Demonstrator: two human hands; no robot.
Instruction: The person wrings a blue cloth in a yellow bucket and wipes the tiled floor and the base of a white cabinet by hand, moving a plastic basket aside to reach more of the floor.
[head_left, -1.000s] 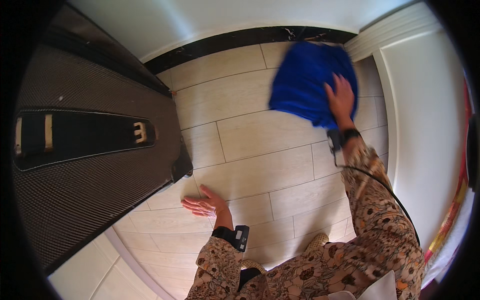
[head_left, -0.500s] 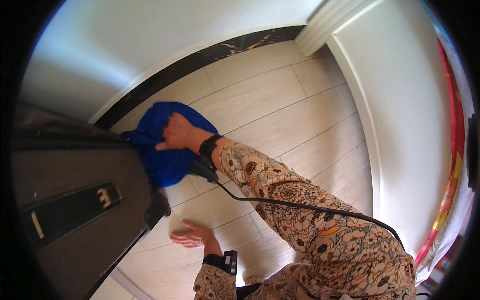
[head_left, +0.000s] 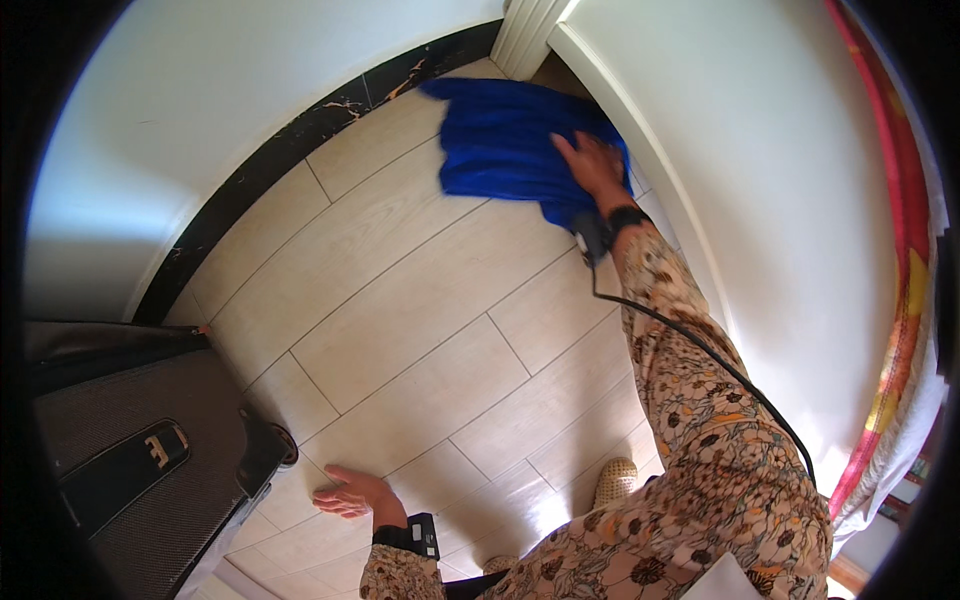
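Presently the blue cloth lies spread flat on the pale tiled floor, at the far corner where the black skirting meets the white door frame. The right hand rests palm-down on the cloth's near right edge, fingers spread and pressed onto the fabric; nothing is pinched. The left hand lies flat on a bare tile well apart from the cloth, fingers spread, apparently bracing the body, just beside the foot of a dark woven case. Both wrists carry dark bands, and a black cable runs along the patterned right sleeve. Judged from this, the step in hand is wiping the floor along the wall at the corner. The next move calls for steady downward pressure and keeping the cloth flat rather than bunched against the frame.
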